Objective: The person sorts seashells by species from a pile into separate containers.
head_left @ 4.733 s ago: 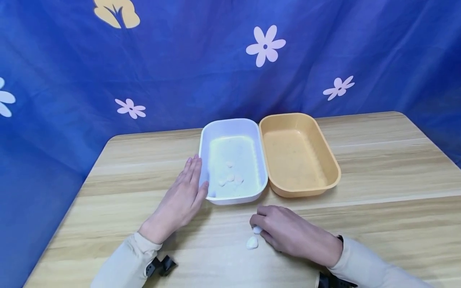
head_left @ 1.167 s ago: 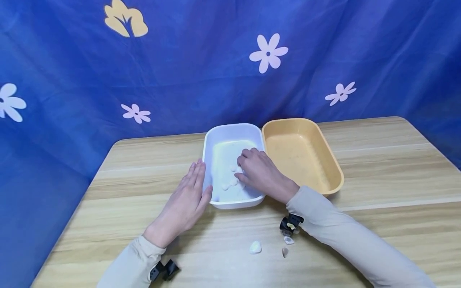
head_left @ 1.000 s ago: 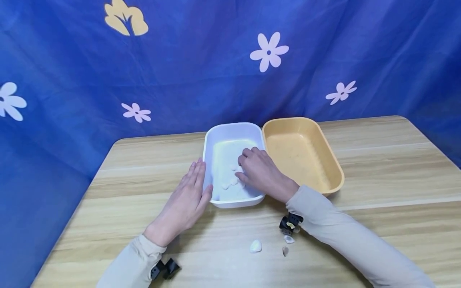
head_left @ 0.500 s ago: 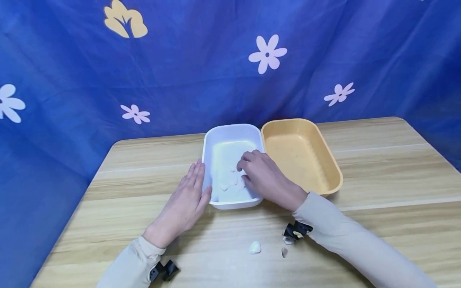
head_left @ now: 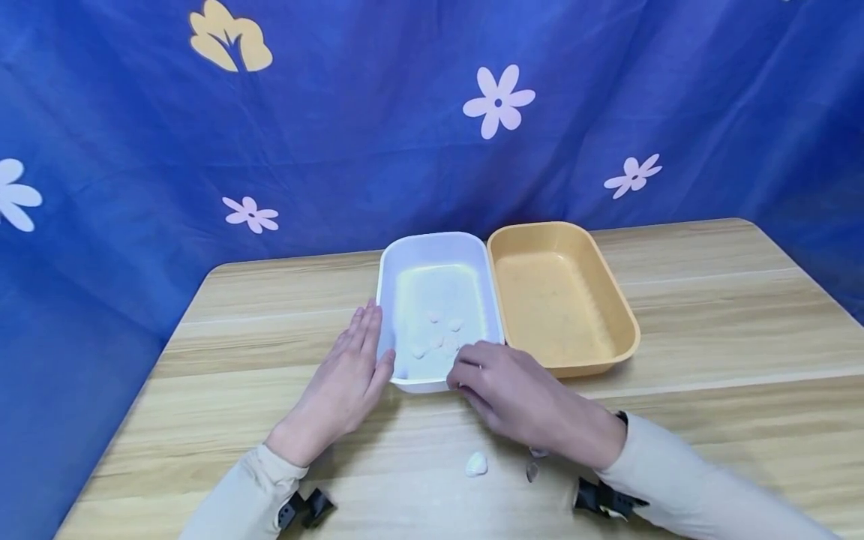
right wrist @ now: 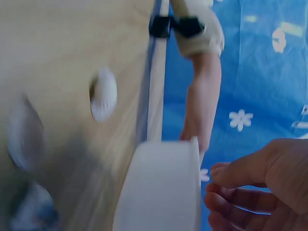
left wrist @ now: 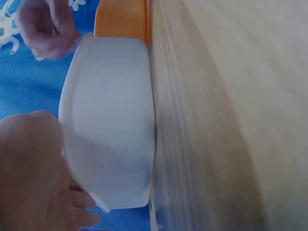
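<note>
My left hand (head_left: 340, 382) rests with straight fingers along the left wall of the white tray (head_left: 439, 386). Inside that tray lie several small pale seashells (head_left: 455, 325). Over the tray's front right corner hovers my right hand (head_left: 516, 390), fingers loosely bent. In the right wrist view its thumb and fingers (right wrist: 240, 211) show nothing between them. On the table in front of the tray lies a white ribbed seashell (head_left: 476, 464). A small brownish shell (head_left: 532, 472) is to its right, and another shell (head_left: 538, 452) is partly hidden under my right hand.
An orange-yellow tray (head_left: 607, 360) stands against the white tray's right side. Both are on a wood-grain table (head_left: 729, 315), with a blue flowered curtain (head_left: 378, 135) behind it. Each wrist wears a black camera mount (head_left: 607, 499).
My right hand took a shell from the table into the white tray and released it there. Now it has drawn back toward the front rim. My left hand stays at the tray.
</note>
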`<state>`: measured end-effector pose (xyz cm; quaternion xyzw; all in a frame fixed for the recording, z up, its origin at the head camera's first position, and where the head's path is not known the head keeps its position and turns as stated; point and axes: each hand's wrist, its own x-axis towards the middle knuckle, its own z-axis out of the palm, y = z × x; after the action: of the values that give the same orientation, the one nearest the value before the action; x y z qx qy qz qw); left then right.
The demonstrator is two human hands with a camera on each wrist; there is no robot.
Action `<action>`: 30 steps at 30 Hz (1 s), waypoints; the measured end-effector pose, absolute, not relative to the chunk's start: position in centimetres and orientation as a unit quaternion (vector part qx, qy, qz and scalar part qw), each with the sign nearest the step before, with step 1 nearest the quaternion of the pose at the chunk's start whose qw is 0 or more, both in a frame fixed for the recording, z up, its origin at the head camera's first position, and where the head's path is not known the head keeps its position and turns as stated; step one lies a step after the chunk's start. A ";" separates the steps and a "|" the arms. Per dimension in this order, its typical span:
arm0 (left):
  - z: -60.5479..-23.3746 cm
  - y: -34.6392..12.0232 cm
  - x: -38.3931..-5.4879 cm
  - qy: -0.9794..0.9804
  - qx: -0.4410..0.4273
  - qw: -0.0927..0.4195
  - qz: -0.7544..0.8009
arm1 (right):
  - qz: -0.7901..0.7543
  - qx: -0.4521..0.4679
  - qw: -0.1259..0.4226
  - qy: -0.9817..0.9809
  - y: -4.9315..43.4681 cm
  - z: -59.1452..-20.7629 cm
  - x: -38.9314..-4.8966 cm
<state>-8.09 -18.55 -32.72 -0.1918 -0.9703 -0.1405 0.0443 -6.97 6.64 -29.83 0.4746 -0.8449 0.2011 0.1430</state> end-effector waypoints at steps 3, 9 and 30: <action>-32.7 -18.5 -8.1 -0.970 -0.192 0.047 -0.140 | 0.193 0.493 0.132 -0.838 6.9 -30.1 -5.6; -32.7 -18.5 -8.0 -0.971 -0.190 0.046 -0.141 | 0.188 0.515 0.087 -0.832 7.0 -31.1 -3.3; -32.8 -18.6 -7.9 -0.970 -0.188 0.050 -0.144 | 0.130 0.480 -0.011 -0.867 7.1 -33.3 -2.1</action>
<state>-7.94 -18.65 -32.78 -0.1884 -0.9703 -0.1435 0.0497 -2.07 7.12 -33.26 0.4802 -0.8673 0.1302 -0.0109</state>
